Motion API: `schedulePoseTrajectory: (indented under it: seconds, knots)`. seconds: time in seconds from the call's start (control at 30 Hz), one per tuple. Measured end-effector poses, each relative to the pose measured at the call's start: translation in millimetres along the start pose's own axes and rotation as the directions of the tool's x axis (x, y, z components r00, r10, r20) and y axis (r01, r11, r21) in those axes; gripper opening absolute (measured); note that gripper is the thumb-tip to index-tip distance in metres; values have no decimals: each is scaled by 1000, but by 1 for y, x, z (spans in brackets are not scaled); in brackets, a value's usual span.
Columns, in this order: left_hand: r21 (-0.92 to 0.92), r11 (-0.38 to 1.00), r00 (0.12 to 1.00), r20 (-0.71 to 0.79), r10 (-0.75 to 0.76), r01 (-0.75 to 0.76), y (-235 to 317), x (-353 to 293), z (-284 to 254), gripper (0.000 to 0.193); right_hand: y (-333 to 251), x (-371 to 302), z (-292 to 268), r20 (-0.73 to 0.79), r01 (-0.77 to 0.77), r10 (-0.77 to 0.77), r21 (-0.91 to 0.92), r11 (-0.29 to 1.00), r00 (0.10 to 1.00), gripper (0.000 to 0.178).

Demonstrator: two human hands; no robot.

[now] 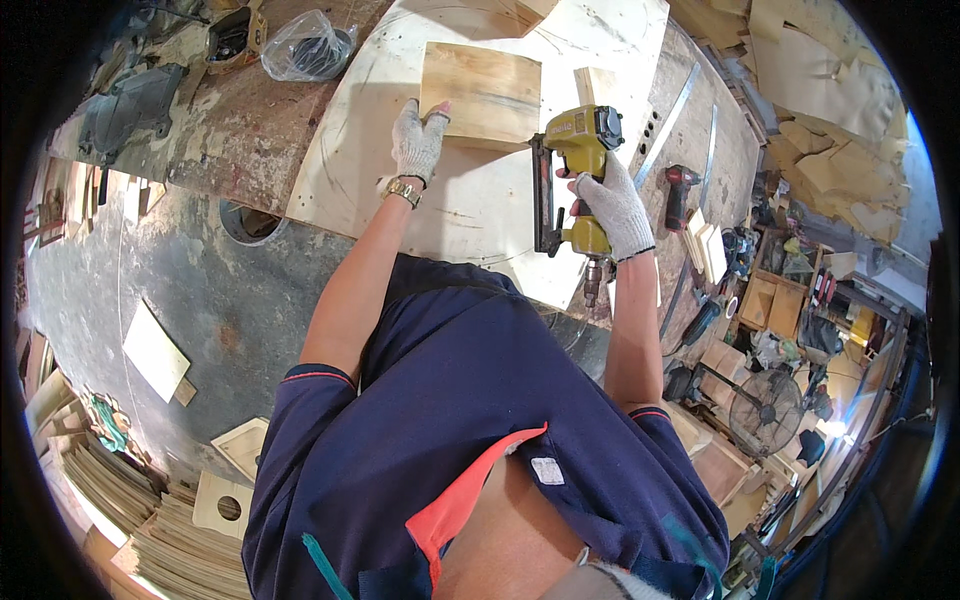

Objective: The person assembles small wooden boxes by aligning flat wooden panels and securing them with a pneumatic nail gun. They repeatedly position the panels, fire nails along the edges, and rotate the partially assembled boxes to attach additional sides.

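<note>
My right hand (619, 212), in a pale knit work glove with bare fingertips, is wrapped round the handle of a yellow-green and black pneumatic nail gun (583, 140). Its black magazine stands upright on the left, and a metal air fitting hangs below the grip. My left hand (417, 143), gloved the same way, grips the lower left edge of a square light-wood piece (483, 95), its thumb over the near corner. This piece rests on a large white board (465, 200). The nail gun is just right of it; whether they touch, I cannot tell.
A small wood block (596, 86) lies behind the nail gun. A red and black cordless drill (680, 195) and thin wood strips (708, 248) are on the right. A plastic bag (308, 50) sits at the far left. A fan (765, 410) stands lower right.
</note>
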State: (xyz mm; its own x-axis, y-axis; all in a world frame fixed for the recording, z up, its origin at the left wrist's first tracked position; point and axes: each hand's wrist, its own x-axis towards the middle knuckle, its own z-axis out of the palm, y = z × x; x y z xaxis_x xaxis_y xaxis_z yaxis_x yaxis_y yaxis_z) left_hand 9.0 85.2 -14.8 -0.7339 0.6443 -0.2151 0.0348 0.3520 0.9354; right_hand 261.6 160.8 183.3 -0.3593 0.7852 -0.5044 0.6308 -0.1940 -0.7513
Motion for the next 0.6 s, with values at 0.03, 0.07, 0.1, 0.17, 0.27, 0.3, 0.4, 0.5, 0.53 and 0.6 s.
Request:
schedulePoseTrajectory:
  seconds: [0.03,0.07,0.1,0.17,0.27,0.3,0.4,0.5,0.53,0.6]
  knots:
    - [0,1000,1000,14,2,-2,1,0,-1,76,1,1,0,-2,0,0,-1,1000,1000,49]
    - [0,1000,1000,27,5,-5,2,-1,-2,77,2,1,0,-3,0,0,-2,1000,1000,50]
    - [27,1000,1000,6,13,-13,1,-1,-1,77,2,1,1,-8,-2,2,-2,1000,1000,50]
    - [82,996,999,-36,31,-28,0,-1,0,77,3,2,2,-17,-5,4,-3,1000,1000,50]
    - [57,998,998,-53,27,-24,1,-4,2,76,3,2,2,-13,8,-8,-17,1000,1000,51]
    - [52,999,998,-53,14,-12,1,-4,3,75,2,1,2,-12,20,-21,-22,1000,1000,52]
    - [22,1000,1000,-25,0,0,2,-3,2,71,-3,-2,4,-23,53,-55,-64,997,998,52]
    - [8,1000,999,35,14,-14,10,-3,-5,64,-5,-6,5,-86,67,-76,-98,993,993,51]
    - [31,999,999,42,4,-6,14,-4,-6,62,-3,-11,5,-122,69,-77,-67,995,989,49]
    - [23,1000,999,26,-19,18,18,-7,-5,57,1,-21,5,-169,73,-80,-51,996,982,50]
